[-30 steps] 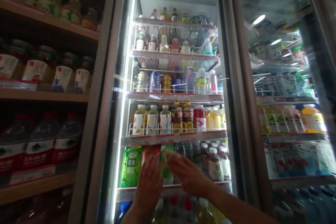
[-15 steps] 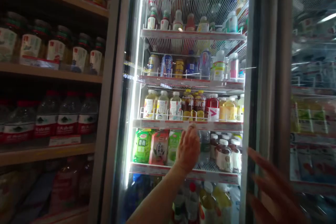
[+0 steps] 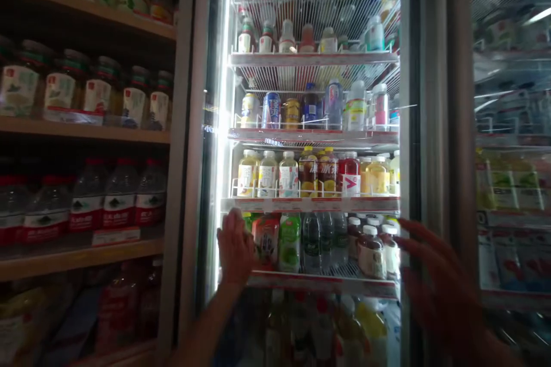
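Now left hand (image 3: 235, 246) rests on green carton (image 3: 248, 221), grip unclear; right hand (image 3: 434, 281) blurred, spread.

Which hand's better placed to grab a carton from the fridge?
Left, probably: the left hand is at the cartons; the right hand is blurred by the right edge of the fridge, away from them.

Cooler shelf (image 3: 322, 284), juice cartons (image 3: 267, 239), water bottles (image 3: 311, 241)

Dim aisle; fridge strip light (image 3: 224, 97) glares; edges blurred.
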Demonstrator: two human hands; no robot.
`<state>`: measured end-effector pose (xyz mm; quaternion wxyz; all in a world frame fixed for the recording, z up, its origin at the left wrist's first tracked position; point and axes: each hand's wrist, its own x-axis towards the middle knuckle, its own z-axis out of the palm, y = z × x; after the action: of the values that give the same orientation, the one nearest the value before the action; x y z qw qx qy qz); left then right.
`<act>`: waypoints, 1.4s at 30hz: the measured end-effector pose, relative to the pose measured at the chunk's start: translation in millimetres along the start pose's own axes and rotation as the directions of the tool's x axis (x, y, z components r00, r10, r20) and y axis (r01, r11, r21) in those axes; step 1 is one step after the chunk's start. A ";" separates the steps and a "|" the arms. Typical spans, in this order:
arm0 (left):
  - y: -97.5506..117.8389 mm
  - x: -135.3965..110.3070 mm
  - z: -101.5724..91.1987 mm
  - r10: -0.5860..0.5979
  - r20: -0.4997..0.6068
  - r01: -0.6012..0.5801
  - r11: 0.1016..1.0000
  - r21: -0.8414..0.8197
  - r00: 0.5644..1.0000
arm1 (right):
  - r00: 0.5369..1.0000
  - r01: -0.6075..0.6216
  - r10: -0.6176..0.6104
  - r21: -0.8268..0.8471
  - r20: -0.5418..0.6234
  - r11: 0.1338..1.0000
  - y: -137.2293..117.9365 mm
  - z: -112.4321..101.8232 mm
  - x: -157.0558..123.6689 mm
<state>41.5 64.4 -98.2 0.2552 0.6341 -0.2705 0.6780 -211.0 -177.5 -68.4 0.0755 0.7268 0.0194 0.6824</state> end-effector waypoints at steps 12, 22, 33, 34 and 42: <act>-39.9 -61.0 -20.2 -0.015 0.106 0.005 0.996 0.094 0.994 | 0.991 0.016 0.026 -0.308 0.132 0.951 44.5 74.9 -45.0; 37.4 -84.9 3.0 0.693 0.226 -0.672 0.720 -0.175 0.684 | 0.988 0.037 0.013 -0.314 0.156 0.949 46.2 69.8 -58.1; 29.1 -110.0 -16.7 0.572 0.251 -0.567 0.818 -0.100 0.781 | 0.979 -0.119 0.149 -0.196 0.141 0.973 8.3 70.9 -87.0; 44.4 -105.7 -9.7 0.681 0.235 -0.666 0.730 -0.152 0.693 | 0.979 -0.092 0.126 -0.201 0.162 0.975 12.8 68.4 -88.1; -46.3 -29.3 -19.1 -0.103 0.042 0.096 0.984 0.149 0.994 | 0.967 -0.098 0.152 -0.251 0.206 0.963 28.9 61.0 -104.9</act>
<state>61.5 111.0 -126.4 0.2344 0.6807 -0.1939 0.6664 -159.6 -224.9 -171.7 0.1207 0.7843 -0.1177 0.5971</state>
